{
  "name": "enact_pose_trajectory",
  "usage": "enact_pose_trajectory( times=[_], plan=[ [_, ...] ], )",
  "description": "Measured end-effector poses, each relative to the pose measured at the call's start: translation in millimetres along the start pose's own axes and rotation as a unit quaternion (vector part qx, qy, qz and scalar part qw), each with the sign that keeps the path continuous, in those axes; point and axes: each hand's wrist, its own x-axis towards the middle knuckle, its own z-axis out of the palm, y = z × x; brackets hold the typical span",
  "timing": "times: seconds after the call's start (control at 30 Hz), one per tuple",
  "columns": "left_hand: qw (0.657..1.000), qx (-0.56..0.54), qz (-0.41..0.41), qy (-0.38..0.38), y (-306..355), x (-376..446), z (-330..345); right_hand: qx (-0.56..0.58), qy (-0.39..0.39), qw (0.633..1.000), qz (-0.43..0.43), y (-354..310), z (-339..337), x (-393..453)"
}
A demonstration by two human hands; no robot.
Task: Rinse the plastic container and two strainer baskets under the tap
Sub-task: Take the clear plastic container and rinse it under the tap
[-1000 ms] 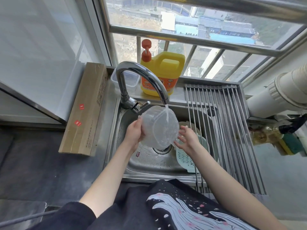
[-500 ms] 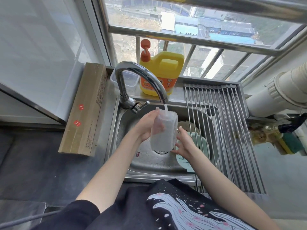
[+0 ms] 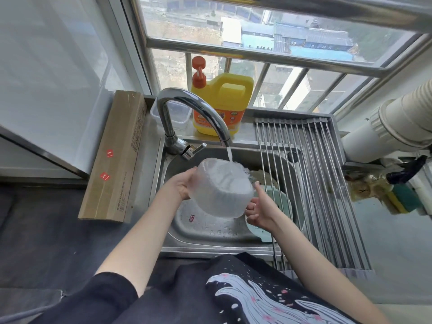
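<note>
Now I hold the clear plastic container [image 3: 221, 189] over the sink [image 3: 211, 232], tipped so that its base faces me and its mouth points away toward the tap [image 3: 187, 113]. Water [image 3: 229, 154] runs from the spout and strikes the upper far edge of the container. My left hand [image 3: 178, 188] grips the container on its left side, thumb laid across the top of the wall and the fingers out of sight behind it. My right hand [image 3: 261, 211] is at the container's lower right edge, thumb raised against the wall and the fingers curled in below the rim, though how much of the weight they carry I cannot tell. Beneath my right hand, at the right side of the basin, lies a pale green strainer basket [image 3: 280, 199], mostly hidden by my wrist and by the roll-up drying rack [image 3: 311, 183] that spans the right part of the sink; whether a second basket lies with it I cannot make out. Behind the tap on the ledge stands a yellow detergent jug [image 3: 222, 104] with an orange pump, and just to its left a small clear box [image 3: 173, 114]. A long cardboard box [image 3: 114, 157] lies on the counter left of the sink.
</note>
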Motion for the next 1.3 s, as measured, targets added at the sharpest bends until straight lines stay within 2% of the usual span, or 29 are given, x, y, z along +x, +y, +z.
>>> enact_pose_trajectory(
  times=[0.17, 0.23, 0.33, 0.4, 0.5, 0.57, 0.67, 0.77, 0.83, 0.93, 0.97, 1.0, 1.03, 1.13, 1.2, 1.23, 1.27, 1.3],
  plan=[
    [1.000, 0.006, -0.020, 0.014, -26, -2, -39, -0.095, -0.012, 0.995, 0.035, 3, 2, -3],
    [0.999, 0.010, 0.031, 0.003, -29, -4, -50, -0.144, -0.005, 0.989, 0.024, 4, 7, -9],
    [0.988, 0.061, 0.132, -0.053, -27, -20, -55, -0.180, -0.015, 0.984, 0.013, 4, 12, -17],
    [0.966, 0.152, 0.179, -0.107, -23, -37, -54, -0.169, -0.030, 0.985, 0.017, 4, 13, -20],
    [0.889, 0.370, 0.222, -0.152, -20, -64, -46, -0.147, -0.083, 0.985, 0.041, 3, 13, -23],
    [0.850, 0.448, 0.205, -0.188, -20, -83, -32, -0.148, -0.110, 0.981, 0.053, 2, 14, -25],
    [0.782, 0.556, 0.189, -0.212, -28, -94, -22, -0.177, -0.091, 0.979, 0.040, -3, 16, -30],
    [0.692, 0.670, 0.212, -0.167, -44, -89, -31, -0.244, -0.060, 0.968, 0.021, -6, 16, -35],
    [0.655, 0.705, 0.234, -0.136, -53, -85, -39, -0.293, -0.046, 0.955, 0.007, -3, 20, -40],
    [0.573, 0.754, 0.315, -0.059, -63, -80, -49, -0.326, -0.026, 0.944, -0.053, 7, 26, -44],
    [0.566, 0.752, 0.337, -0.031, -65, -80, -54, -0.316, -0.027, 0.945, -0.084, 10, 28, -44],
    [0.580, 0.737, 0.348, -0.011, -66, -80, -60, -0.300, -0.030, 0.946, -0.119, 14, 29, -43],
    [0.610, 0.713, 0.346, -0.002, -67, -81, -66, -0.284, -0.033, 0.946, -0.154, 18, 28, -42],
    [0.759, 0.553, 0.342, 0.025, -70, -88, -70, -0.271, -0.009, 0.933, -0.238, 30, 29, -37],
    [0.857, 0.362, 0.343, 0.129, -68, -93, -68, -0.282, 0.011, 0.913, -0.293, 38, 29, -33],
    [0.896, 0.280, 0.299, 0.173, -64, -94, -68, -0.289, 0.023, 0.901, -0.321, 40, 29, -33],
    [0.932, 0.218, 0.223, 0.185, -60, -94, -69, -0.294, 0.029, 0.891, -0.346, 42, 31, -37],
    [0.960, 0.183, 0.136, 0.163, -57, -94, -72, -0.295, 0.026, 0.881, -0.368, 44, 33, -40]
  ],
)
